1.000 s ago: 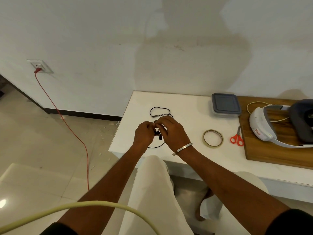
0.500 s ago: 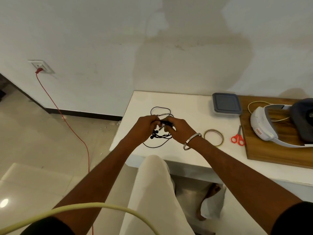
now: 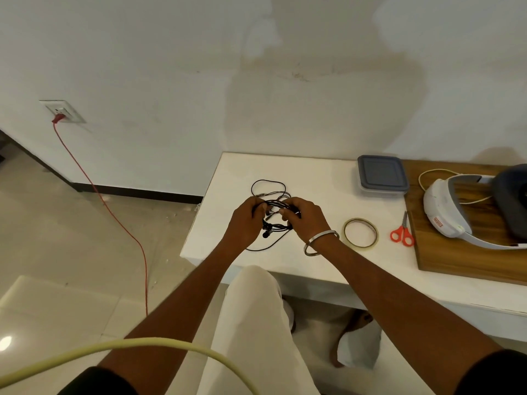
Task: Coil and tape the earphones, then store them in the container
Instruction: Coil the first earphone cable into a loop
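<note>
My left hand [image 3: 245,223] and right hand [image 3: 306,218] have drawn slightly apart at frame centre, each pinching the earphones [image 3: 275,216], whose loops now hang between them over the table [image 3: 313,178], so coiling remains unfinished, tape [image 3: 360,233] untouched.

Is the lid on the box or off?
On. The grey lid sits flat over the clear box by the wall, covering its top.

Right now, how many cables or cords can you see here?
4: black earphones gripped in the left hand and right hand; red cord from the wall socket; cream cable by the headset; thick cream cable nearest the camera.
</note>
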The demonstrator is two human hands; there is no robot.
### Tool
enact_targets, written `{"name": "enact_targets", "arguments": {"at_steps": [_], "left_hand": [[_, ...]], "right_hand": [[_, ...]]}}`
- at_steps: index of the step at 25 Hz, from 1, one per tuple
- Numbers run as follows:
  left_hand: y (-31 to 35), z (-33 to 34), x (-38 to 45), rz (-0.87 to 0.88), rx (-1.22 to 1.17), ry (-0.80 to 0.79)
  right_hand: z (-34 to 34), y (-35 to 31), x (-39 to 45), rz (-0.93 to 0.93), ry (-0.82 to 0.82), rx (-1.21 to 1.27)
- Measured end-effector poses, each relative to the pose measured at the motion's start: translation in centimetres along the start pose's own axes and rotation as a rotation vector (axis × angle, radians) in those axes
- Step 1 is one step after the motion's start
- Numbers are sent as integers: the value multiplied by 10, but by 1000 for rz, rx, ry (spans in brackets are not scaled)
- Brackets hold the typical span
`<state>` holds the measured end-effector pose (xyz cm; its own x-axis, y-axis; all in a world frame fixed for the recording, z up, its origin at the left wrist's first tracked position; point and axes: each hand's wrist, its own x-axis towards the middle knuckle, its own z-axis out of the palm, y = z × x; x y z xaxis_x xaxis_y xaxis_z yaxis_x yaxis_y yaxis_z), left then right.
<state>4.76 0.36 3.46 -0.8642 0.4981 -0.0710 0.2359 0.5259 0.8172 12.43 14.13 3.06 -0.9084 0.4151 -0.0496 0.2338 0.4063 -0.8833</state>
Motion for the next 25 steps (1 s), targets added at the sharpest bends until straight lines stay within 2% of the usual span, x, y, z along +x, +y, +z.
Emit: {"name": "enact_targets", "arguments": {"at_steps": [7, 13, 18, 21, 25], "left_hand": [[0, 50, 39, 49, -103, -30], [1, 113, 102, 168, 27, -117], [-11, 165, 149, 193, 116, -132], [-19, 180, 165, 205, 131, -130], [-28, 184, 168, 274, 229, -108]], "right_hand": [[-14, 46, 29, 73, 133, -47], [-46, 98, 76, 154, 189, -159], [-59, 143, 115, 193, 135, -365], [-60, 158, 130, 154, 81, -518], [-57, 168, 137, 42, 116, -625]]}}
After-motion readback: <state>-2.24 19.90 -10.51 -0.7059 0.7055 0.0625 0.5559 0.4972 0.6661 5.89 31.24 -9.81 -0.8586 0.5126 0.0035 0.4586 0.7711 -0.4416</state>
